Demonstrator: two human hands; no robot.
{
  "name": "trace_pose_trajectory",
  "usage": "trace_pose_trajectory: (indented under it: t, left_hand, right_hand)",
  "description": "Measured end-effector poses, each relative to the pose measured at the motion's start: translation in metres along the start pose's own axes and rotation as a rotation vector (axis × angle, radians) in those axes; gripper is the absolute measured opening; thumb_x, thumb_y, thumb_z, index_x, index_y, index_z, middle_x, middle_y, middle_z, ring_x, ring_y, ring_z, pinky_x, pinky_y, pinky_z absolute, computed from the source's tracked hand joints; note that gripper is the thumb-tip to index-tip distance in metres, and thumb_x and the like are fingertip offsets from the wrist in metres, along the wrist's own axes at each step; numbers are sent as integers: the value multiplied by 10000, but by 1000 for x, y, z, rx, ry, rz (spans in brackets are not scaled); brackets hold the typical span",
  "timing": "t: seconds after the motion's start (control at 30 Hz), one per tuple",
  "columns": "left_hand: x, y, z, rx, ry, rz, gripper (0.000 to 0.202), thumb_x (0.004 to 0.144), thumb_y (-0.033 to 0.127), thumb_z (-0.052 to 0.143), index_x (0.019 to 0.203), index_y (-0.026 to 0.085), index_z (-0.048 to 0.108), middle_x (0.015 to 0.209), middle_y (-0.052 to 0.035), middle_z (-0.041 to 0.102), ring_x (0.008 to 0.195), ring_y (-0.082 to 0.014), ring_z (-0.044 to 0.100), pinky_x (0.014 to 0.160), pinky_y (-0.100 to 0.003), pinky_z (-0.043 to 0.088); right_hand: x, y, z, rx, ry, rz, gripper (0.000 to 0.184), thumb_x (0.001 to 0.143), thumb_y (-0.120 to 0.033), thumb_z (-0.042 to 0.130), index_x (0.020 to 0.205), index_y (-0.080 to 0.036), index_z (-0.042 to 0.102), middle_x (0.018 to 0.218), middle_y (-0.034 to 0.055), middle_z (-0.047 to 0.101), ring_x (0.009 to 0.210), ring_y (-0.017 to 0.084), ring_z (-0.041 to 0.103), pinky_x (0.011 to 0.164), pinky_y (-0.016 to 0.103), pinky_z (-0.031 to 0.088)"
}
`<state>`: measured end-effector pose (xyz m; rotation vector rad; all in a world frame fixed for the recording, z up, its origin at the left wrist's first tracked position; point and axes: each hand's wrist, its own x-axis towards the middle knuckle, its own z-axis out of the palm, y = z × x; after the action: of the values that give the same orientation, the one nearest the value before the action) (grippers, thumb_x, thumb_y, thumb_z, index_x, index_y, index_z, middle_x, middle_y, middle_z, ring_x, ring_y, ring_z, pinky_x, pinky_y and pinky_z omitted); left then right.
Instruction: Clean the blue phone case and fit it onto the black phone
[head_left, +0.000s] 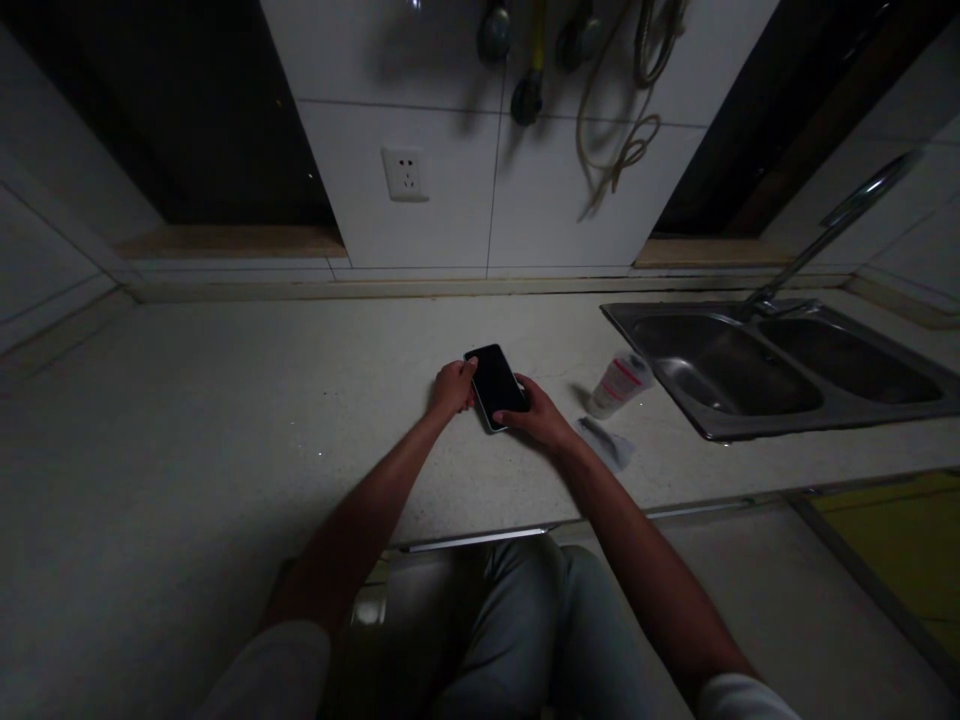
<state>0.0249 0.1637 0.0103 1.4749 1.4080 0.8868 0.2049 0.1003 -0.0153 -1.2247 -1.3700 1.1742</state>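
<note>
A smartphone (495,382) with a dark screen and a pale edge is held just over the counter, tilted a little to the left at its top. My left hand (454,388) grips its upper left edge, the thumb on the front and the fingers curled beneath. On its lower right side is my right hand (540,415), closed round the edge with the thumb lying across the screen's bottom. To the right of that hand stands a whitish tube with red bands (619,384). A crumpled grey piece, perhaps cloth or wrapper (606,444), lies close by the right wrist.
A double steel sink (705,425) with a tall tap (832,235) is set in the counter (225,400) at right. On the tiled wall are a socket (406,174), pipe fittings (527,98) and a hanging cord (634,150). The counter's front edge runs before my legs.
</note>
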Motion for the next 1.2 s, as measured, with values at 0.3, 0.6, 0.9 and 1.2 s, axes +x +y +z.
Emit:
trace_pose_trajectory:
  t: [0.3,0.6,0.9,1.2]
  left_hand:
    - [-1,-1,-1,-2,76,34,332,968,442,506,773,197,618,479,14,518,382,-150,491,475,-257,355]
    - [-10,-1,3,243,86,124,275,937,372,597,1130,198,688,1061,-146,745,1011,-269,688,877,-321,466]
    - [-12,-1,2,610,5,146,326,1017,356,405,1158,208,660,1072,-163,733,1012,-280,688,868,-343,459]
    - [-20,13,-1,758,-14,110,348,1022,355,370,1191,190,626,1068,-186,725,994,-291,691,841,-353,462]
  right_hand:
    - [0,-7,8,-227,145,-26,429,867,-525,583,1091,-168,667,938,70,735,836,214,667,773,333,516]
    - [-9,-26,5,-729,236,-25,351,963,-329,418,885,-169,721,817,80,738,754,198,645,693,279,406]
    - [-13,-36,11,-1099,109,65,328,1028,-311,410,956,-195,708,924,113,772,811,216,682,661,292,345]
    - [-15,-38,16,-1184,68,82,298,1043,-320,395,1023,-196,666,981,124,761,840,224,682,651,304,337]
